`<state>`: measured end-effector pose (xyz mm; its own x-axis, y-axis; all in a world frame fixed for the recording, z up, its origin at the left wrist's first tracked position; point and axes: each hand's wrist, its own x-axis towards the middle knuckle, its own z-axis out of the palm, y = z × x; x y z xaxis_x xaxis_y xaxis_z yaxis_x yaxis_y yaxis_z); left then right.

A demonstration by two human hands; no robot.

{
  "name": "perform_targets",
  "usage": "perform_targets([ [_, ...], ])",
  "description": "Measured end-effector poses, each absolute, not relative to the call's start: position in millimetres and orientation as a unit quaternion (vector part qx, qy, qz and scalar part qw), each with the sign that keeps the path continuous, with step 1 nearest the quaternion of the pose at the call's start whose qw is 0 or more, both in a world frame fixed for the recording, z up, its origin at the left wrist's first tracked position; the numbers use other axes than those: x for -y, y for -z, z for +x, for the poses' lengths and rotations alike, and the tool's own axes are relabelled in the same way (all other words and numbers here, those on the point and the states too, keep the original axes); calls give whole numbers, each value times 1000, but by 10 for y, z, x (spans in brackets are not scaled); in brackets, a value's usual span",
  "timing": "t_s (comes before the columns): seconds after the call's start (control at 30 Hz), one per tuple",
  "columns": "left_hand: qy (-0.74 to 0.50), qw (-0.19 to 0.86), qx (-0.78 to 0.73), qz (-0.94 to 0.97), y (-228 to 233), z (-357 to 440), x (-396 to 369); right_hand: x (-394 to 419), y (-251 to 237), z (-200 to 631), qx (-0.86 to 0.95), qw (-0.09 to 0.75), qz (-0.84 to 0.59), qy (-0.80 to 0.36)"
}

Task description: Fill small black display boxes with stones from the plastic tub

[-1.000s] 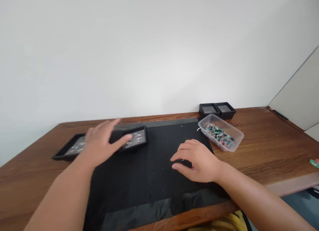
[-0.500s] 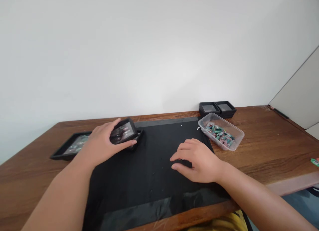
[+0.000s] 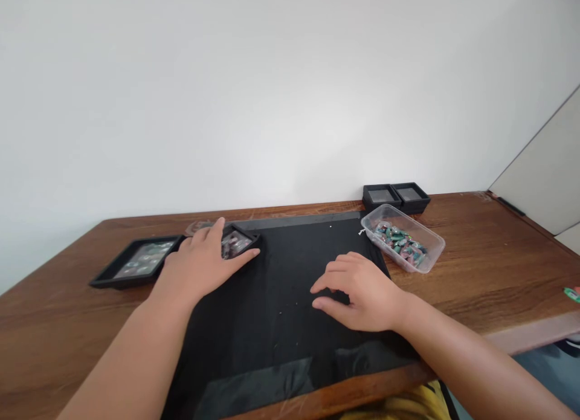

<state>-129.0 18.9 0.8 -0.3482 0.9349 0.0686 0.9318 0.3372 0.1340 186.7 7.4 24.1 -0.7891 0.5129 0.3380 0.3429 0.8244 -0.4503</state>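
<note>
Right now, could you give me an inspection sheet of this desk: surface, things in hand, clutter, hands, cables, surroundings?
Surface: wooden table with a black mat laid on it.
Things in hand: small black case showing coloured stones, at the mat's far left corner.
Clutter: flat black tray on the left; clear tub of coloured stones; two empty black cases behind it.
Hands: left hand rests on the small case; right hand lies on the mat, fingers curled.
Cables: nothing seen.
Surroundings: plain white wall.

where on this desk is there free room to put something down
Bare patches: the black mat between left hand and right hand; the wooden desk right of the clear tub. Crowded: far left, around the black tray and small case.
</note>
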Motion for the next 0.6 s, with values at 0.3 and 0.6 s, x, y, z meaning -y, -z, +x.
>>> perform_targets([
  [0.3,12,67,-864,498,-147,-1058,-205,-90,-226,1869,927,201,-240,-205],
  [0.6,-93,-56,-850,515,-233,-1319,-138,-73,-233,1874,928,200,-240,-203],
])
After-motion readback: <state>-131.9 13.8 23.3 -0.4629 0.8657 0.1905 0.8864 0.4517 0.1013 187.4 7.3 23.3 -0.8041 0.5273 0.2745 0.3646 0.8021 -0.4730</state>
